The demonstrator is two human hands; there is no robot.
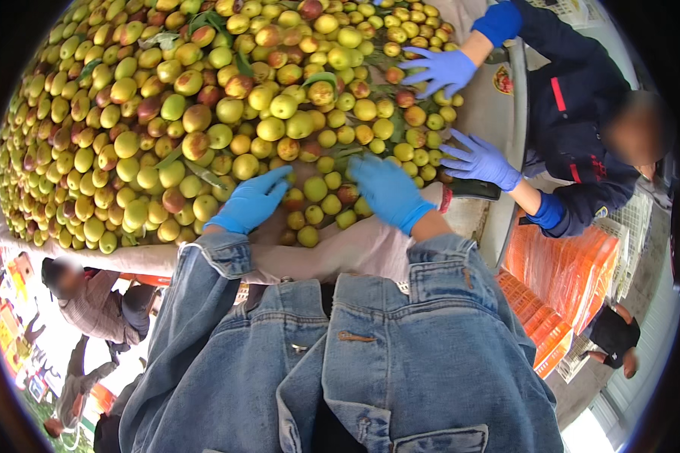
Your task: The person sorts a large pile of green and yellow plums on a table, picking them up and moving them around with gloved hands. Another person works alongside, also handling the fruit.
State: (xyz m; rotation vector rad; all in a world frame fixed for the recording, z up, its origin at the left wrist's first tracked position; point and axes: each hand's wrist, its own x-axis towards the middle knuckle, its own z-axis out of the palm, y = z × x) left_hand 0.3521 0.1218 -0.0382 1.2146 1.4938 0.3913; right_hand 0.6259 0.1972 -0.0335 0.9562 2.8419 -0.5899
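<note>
Jujube-like green and reddish-brown fruits [195, 145] lie heaped over a cloth-lined table. My left hand [253, 199], in a light blue glove, rests against the fruits with its fingers pointing right; whether a fruit is under it I cannot tell. My right hand [390, 191], gloved alike and blurred, is over the fruits at the right, its fingertips hidden or smeared. Between both hands lies a small group of fruits [315, 188] on the cloth. Green leaves [207, 20] are mixed into the heap.
A co-worker's two purple-gloved hands [439, 71] reach in from the right. The pale cloth edge [317, 257] runs before me. Orange crates [544, 323], some in clear wrap, stand at the lower right. A metal rim [520, 113] bounds the table's right side. Several people are around.
</note>
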